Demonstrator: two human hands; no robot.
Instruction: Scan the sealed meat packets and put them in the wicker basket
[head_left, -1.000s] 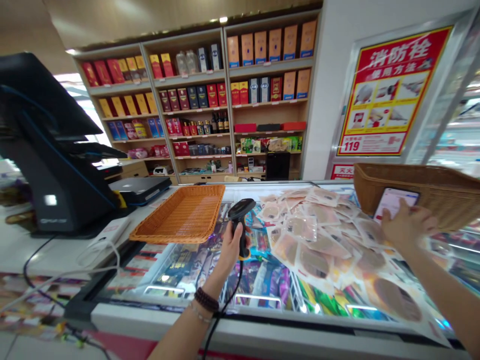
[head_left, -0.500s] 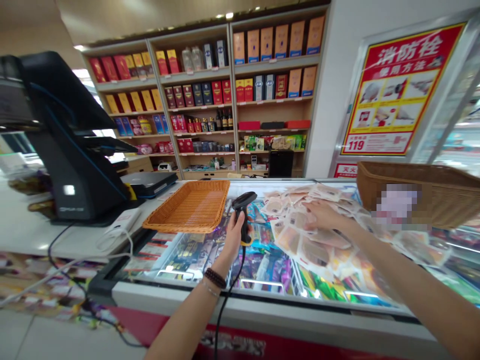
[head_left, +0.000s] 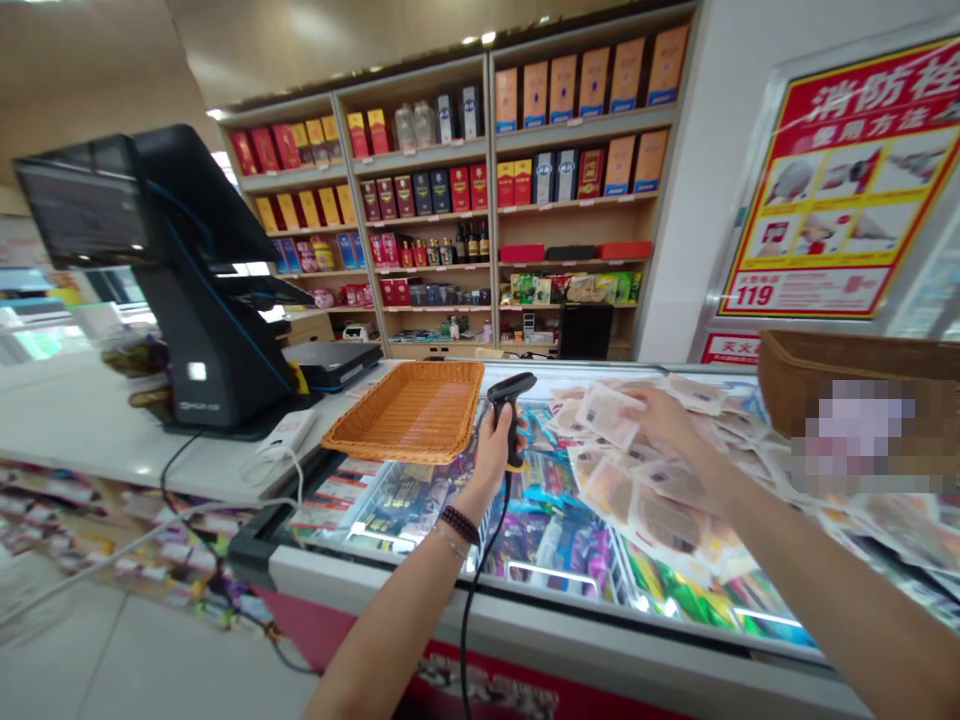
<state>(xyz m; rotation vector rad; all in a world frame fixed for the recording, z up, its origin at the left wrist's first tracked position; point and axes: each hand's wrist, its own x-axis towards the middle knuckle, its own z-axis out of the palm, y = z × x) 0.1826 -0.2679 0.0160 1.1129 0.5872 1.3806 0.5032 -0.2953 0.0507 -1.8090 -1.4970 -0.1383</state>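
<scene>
My left hand point(head_left: 496, 445) is wrapped round the handle of a black barcode scanner point(head_left: 513, 392), whose cable hangs down over the freezer's front. My right hand point(head_left: 664, 418) pinches the edge of a flat clear packet point(head_left: 609, 412) with a small dark label. Beneath it, a heap of similar packets point(head_left: 671, 515) is spread over the glass top of the freezer. The scanner's head is to the left of the held packet, with a gap between them. An orange wicker basket point(head_left: 409, 412) lies on the freezer, left of the scanner.
A black checkout terminal point(head_left: 217, 330) and a flat grey device point(head_left: 334, 362) stand on the white counter point(head_left: 135, 450) at left. A brown basket point(head_left: 780, 385) sits at the right. Shelves of boxes point(head_left: 431, 195) line the back; colourful packages show through the glass.
My right hand has lifted one packet from the heap, holding it closer to the scanner. The view has turned left, so the scene appears shifted right. My left hand still holds the scanner.
</scene>
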